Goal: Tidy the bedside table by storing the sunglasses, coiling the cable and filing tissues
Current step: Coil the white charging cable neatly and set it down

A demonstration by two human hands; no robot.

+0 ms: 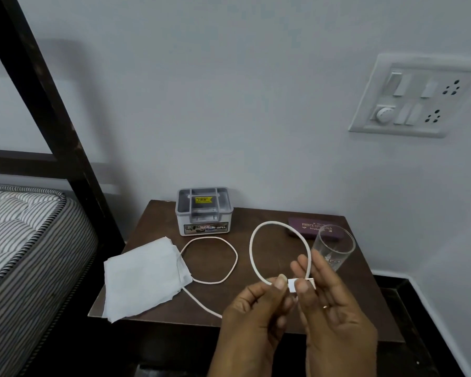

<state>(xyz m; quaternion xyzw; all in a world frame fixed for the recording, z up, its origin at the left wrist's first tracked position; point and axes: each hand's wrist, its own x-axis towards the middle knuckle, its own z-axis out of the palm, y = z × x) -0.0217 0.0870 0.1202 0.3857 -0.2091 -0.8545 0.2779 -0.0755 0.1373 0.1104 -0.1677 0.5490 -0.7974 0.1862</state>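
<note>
A white cable (252, 251) is raised in one loop above the brown bedside table (158, 303). My left hand (256, 311) and my right hand (335, 308) both pinch its white plug end at the loop's base. The rest of the cable lies in a second loop on the table and runs under my left hand. White tissues (144, 276) lie spread at the table's left front corner. A purple glasses case (314, 227) lies closed at the back right. No sunglasses show.
A grey plastic box (204, 213) with a lid stands at the back of the table. A clear drinking glass (335, 250) stands just behind my right hand. A striped mattress (25, 235) and dark bed frame (52, 110) are on the left. A switch panel (411, 96) is on the wall.
</note>
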